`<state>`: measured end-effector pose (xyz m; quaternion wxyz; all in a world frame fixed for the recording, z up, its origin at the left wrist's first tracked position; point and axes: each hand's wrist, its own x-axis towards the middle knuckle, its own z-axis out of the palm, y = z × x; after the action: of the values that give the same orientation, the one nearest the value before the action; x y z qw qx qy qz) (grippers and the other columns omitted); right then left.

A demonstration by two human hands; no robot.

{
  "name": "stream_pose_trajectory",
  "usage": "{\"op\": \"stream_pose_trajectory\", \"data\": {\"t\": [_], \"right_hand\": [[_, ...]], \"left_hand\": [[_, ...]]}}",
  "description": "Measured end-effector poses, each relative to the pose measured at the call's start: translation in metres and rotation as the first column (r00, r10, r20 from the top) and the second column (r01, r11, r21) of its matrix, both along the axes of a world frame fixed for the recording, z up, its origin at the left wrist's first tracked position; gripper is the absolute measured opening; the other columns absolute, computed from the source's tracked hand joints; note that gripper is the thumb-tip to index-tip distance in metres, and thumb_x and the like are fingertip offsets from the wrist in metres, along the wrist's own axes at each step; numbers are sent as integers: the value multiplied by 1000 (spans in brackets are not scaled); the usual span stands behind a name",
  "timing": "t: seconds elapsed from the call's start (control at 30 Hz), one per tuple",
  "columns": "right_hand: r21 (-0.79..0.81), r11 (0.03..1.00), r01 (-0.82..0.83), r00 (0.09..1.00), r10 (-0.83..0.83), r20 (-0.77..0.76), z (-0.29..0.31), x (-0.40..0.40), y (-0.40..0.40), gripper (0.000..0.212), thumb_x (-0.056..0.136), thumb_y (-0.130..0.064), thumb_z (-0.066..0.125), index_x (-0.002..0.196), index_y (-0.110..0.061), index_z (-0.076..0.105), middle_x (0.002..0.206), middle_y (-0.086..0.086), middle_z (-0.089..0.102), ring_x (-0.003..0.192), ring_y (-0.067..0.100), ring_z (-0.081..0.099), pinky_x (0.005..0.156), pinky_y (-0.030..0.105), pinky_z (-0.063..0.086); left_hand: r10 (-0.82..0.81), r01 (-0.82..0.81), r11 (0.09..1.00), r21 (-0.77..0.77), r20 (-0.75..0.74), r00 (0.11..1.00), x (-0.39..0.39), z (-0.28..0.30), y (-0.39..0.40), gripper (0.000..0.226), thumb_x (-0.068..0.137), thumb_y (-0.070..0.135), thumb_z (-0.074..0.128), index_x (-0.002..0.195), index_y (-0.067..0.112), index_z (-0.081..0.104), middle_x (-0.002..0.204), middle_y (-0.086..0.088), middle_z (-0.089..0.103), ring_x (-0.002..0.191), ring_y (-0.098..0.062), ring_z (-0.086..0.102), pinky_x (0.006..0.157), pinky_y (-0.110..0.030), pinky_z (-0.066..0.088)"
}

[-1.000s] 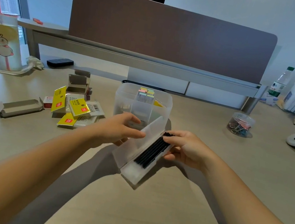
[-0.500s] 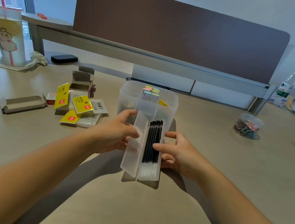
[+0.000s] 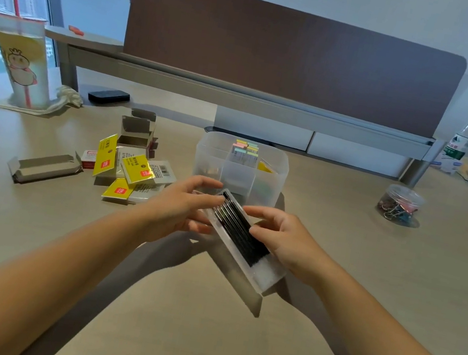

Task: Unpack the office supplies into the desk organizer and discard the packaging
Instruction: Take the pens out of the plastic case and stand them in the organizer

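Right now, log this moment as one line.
step: unpacking pens | left hand: on clear pen case | right hand: gripping it | desk organizer: behind
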<state>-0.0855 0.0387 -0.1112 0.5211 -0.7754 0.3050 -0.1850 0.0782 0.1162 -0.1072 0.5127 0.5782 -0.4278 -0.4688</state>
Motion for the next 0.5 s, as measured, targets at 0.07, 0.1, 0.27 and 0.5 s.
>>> {"op": "stream_pose_trajectory", "data": {"t": [0.07,0.1,0.27,0.5], "right_hand": [[-37,999,-18,1000,18,-8,1,0,-3,31,90,-6,46,117,-17,54,90,0,62,80,6,59,69,16,52],[-60,998,-24,1000,23,-18,1,1,-6,27,90,-6,46,113,-19,56,91,0,61,81,6,58,71,18,52],[-149,989,-11,1000,9,-16,-2,4,-17,18,89,-8,50,82,-25,51,75,-2,59,73,7,59,66,15,51],[-349,935,70,995,-89,-37,-12,10,-22,17,86,-12,55,73,-22,53,75,-8,54,76,11,53,70,15,45]], "left_hand": [[-56,57,998,1,-15,998,6,-2,1,34,84,3,52,112,24,50,104,-9,58,83,-21,65,62,-26,59],[-99,99,995,2,-21,995,9,-3,2,39,83,-2,52,109,26,51,105,-9,57,86,-21,65,63,-25,59],[-194,193,981,34,29,981,14,-7,3,61,76,-10,56,120,31,43,114,-5,51,102,-23,57,77,-25,55],[-139,129,990,54,311,940,12,-17,1,82,68,5,72,136,27,30,133,-4,44,126,-21,41,107,-33,36]]}}
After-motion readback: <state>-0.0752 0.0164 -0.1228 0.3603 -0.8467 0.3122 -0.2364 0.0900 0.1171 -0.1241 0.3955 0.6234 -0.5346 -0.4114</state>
